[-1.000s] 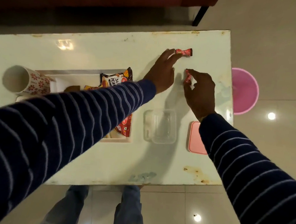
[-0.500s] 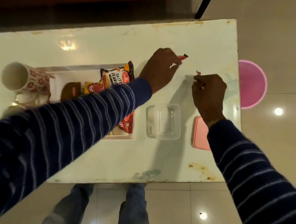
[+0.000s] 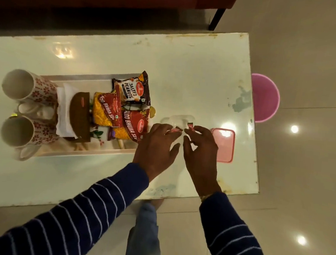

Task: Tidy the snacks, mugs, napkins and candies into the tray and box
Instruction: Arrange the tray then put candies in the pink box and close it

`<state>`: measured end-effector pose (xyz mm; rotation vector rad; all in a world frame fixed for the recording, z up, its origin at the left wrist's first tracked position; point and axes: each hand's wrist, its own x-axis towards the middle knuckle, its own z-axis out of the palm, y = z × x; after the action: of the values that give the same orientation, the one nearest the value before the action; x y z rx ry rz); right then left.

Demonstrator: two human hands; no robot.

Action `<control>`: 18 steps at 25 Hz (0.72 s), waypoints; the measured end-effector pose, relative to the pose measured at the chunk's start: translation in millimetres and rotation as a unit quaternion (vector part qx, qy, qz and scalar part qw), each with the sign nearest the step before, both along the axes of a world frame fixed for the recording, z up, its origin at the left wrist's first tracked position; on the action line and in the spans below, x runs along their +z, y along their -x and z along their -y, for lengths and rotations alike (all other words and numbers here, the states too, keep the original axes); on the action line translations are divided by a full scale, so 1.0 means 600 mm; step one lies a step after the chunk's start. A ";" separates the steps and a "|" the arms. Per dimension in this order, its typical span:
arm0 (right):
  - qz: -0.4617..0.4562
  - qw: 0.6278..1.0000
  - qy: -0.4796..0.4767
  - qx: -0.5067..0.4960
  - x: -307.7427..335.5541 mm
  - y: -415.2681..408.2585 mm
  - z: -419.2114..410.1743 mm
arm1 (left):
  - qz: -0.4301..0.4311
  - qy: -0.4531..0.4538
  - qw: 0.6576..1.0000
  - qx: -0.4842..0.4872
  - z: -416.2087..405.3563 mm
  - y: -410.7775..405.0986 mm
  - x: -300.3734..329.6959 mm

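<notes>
Red-wrapped candies have come back from the far end of the table (image 3: 187, 69) and now sit over the clear box (image 3: 178, 120); dropping them in looks next; the left hand (image 3: 158, 144) pinches one candy (image 3: 175, 129), the right hand (image 3: 200, 147) another (image 3: 190, 126), fingers curled narrow, though blur hides the exact grip; the pink lid (image 3: 222, 145) lies just beside.

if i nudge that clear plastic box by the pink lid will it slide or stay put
Probably slides easily: the clear box looks thin, seemingly empty, and sits on a glossy table. Likely light and slightly flexible, so a push could skid or twist it.
</notes>
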<state>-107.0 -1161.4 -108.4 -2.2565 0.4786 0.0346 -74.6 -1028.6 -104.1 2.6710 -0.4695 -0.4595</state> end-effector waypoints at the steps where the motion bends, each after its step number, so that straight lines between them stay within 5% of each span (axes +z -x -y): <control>1: -0.017 1.000 -0.004 0.006 -0.004 0.003 -0.003 | 0.006 -0.006 1.000 -0.001 -0.002 0.005 -0.003; 9: -0.057 0.997 0.025 -0.045 -0.004 0.027 -0.010 | -0.033 0.016 0.998 -0.046 -0.033 0.021 -0.008; 18: -0.051 0.994 0.000 -0.096 0.006 0.026 -0.011 | -0.095 0.136 0.986 0.032 -0.030 0.032 -0.027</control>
<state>-122.5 -1155.0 -105.0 -2.2067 0.7477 0.0519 -93.8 -1010.4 -120.3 2.3463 -0.3589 -0.5787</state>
